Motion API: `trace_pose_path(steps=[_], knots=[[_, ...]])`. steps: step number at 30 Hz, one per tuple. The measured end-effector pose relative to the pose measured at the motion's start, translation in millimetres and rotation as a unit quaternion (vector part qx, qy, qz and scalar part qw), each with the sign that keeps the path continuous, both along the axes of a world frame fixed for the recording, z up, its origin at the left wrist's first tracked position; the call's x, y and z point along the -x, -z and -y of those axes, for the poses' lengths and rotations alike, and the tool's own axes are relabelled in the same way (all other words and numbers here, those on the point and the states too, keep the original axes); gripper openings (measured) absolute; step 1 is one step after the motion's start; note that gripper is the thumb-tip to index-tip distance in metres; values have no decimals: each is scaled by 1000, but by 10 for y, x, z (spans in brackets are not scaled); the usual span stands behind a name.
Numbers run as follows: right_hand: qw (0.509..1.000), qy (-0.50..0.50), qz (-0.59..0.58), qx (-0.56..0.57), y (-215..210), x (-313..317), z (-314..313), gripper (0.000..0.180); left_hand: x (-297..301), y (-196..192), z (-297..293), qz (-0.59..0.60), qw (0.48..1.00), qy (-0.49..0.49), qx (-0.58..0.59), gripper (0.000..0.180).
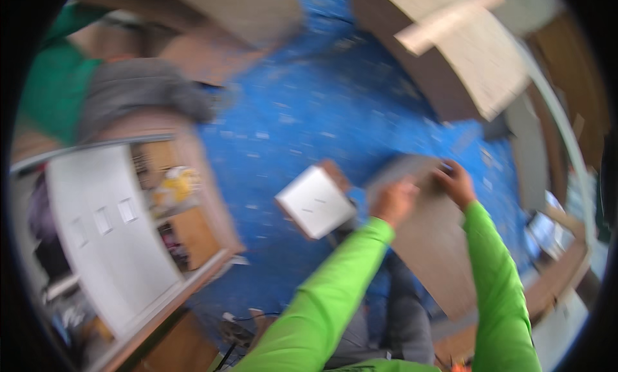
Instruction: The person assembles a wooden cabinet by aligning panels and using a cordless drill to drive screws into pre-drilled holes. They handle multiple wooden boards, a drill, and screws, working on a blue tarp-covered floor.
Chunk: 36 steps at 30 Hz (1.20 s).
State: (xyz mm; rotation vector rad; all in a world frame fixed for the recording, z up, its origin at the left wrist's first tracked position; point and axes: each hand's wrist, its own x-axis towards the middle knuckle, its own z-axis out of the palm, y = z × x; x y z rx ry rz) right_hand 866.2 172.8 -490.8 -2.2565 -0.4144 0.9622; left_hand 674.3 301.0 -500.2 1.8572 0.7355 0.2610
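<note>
Both my left hand [394,203] and right hand [457,185] are at the far end of a brown board [441,262], the left near one long edge, the right by the other. Blur hides the fingers; I cannot tell whether they pinch it. Left of the board, a white-topped block [315,203] shows against blue flooring [257,147].

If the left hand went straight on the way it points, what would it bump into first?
Most likely the brown panel, whose far end shows just past the left hand; blur hides whether they already touch.
</note>
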Motion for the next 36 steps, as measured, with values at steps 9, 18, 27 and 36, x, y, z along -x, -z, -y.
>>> trace_pose_path(steps=[9, 18, 27, 36], knots=[[978, 2, 190, -82, -753, 590, 797, 44, 207, -314, -326, -19, 994, -2, -103, 50], [890, 66, -363, 267, -1646, 2499, 3120, 76, 3047, -1588, 414, -182, 960, 168, 132, 47], [942, 51, -322, 76, -3188, 2169, 1960, 40, 3108, -3010, 131, -317, 794, 398, 333, 74], [971, -4, -236, 43, -3739, 1896, 2363, 60, 5179, -2679, 1314, -341, 919, -66, 187, 37]])
